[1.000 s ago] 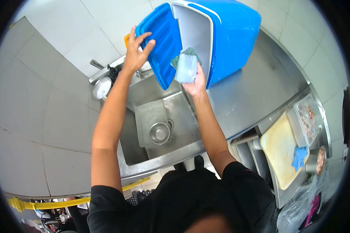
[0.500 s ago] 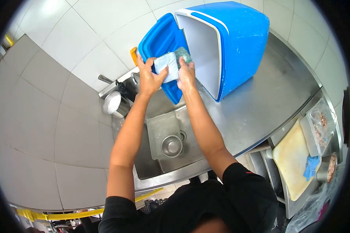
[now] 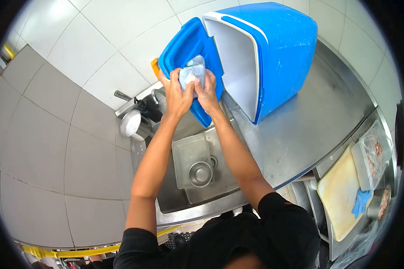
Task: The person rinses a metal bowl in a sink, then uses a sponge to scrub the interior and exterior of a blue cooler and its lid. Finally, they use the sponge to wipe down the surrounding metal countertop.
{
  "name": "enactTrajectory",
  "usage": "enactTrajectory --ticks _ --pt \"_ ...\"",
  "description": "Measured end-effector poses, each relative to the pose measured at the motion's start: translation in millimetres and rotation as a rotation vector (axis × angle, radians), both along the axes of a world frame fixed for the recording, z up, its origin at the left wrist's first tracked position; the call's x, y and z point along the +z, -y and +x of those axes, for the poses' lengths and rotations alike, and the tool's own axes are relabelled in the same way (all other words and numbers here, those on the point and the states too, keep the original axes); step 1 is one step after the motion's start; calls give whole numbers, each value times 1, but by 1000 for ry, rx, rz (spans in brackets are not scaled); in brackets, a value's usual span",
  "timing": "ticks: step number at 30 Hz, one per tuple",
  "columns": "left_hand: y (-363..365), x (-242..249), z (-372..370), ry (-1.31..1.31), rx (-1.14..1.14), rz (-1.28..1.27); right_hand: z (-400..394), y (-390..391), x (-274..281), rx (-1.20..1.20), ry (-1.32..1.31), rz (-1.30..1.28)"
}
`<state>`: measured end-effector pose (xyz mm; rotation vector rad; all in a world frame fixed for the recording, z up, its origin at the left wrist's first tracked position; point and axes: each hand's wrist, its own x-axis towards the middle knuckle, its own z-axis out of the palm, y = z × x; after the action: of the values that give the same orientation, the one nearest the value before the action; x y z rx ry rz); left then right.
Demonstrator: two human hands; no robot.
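Observation:
Between my two hands is a light blue-and-white cloth (image 3: 193, 74), bunched together. A greenish-grey edge of the scouring pad (image 3: 197, 59) shows at its top. My left hand (image 3: 178, 96) grips the cloth's left side, thumb across its front. From the right, my right hand (image 3: 206, 93) presses its thumb and fingers against it. Both hands are in front of the open lid (image 3: 182, 47) of a blue cooler (image 3: 285, 58). The cooler lies on its side, its white inside facing left. Some of the lid is hidden by my hands.
Below my arms is a steel sink (image 3: 231, 179) with a translucent tray (image 3: 180, 154) and a metal bowl (image 3: 200, 174). A metal pot (image 3: 141, 127) stands left of the faucet (image 3: 156, 95). At right are a cutting board (image 3: 341, 193), a blue glove (image 3: 361, 202) and a meat container (image 3: 368, 166).
My hands have come closer together. The cloth, flatter before, is now gathered around the scouring pad, which my right hand held apart at the right. The view has shifted slightly.

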<state>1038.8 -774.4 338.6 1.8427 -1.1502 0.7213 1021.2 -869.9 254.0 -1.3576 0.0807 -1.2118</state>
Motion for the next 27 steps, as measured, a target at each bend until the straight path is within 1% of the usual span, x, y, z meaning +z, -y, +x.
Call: enactTrajectory --ticks 2,3,5,6,7,9,10,11,13,14,15,17,18,19,21,23,25,27 --pt "-5 5 1 83 -43 79 2 -2 -2 -199 -105 -165" --pt "-6 10 1 87 -45 82 3 -3 -1 -202 -101 -161" --pt "-8 20 0 -61 -144 9 -1 -11 0 -283 -177 -238" --pt "-6 24 7 -33 -112 -52 -9 -15 4 -266 -156 -258" --pt "-2 25 12 -200 -215 -197 -8 -18 1 -268 -151 -257" --pt "-6 55 8 -529 -187 -184 0 -27 -10 -235 -99 -249" --pt "-2 48 27 -437 -170 -169 6 -35 -15 -226 -13 -240" --pt "-2 49 32 -431 -174 -167 4 -43 -18 -231 -37 -290" --pt "-2 52 38 -738 -321 -111 8 -59 -17 -351 32 -245" --pt "-2 51 36 -690 -266 -126 10 -59 -10 -356 38 -242" --pt "-3 53 37 -692 -263 -120 11 -60 -6 -358 56 -213" --pt "-8 54 40 -631 -205 4 9 -63 -2 -354 51 -174" --pt "-8 53 37 -598 -240 -53 9 -62 0 -315 53 -135" --pt "-9 51 34 -611 -236 -47 10 -60 3 -278 57 -97" --pt "-10 49 30 -558 -246 -111 14 -48 11 -274 85 -101" --pt "-17 48 25 -565 -215 -106 22 -30 24 -212 131 -153" --pt "-27 50 17 -594 -122 -143 31 -7 43 -315 169 -231" --pt "-35 49 9 -555 -101 -84 47 31 42 -483 181 -237"
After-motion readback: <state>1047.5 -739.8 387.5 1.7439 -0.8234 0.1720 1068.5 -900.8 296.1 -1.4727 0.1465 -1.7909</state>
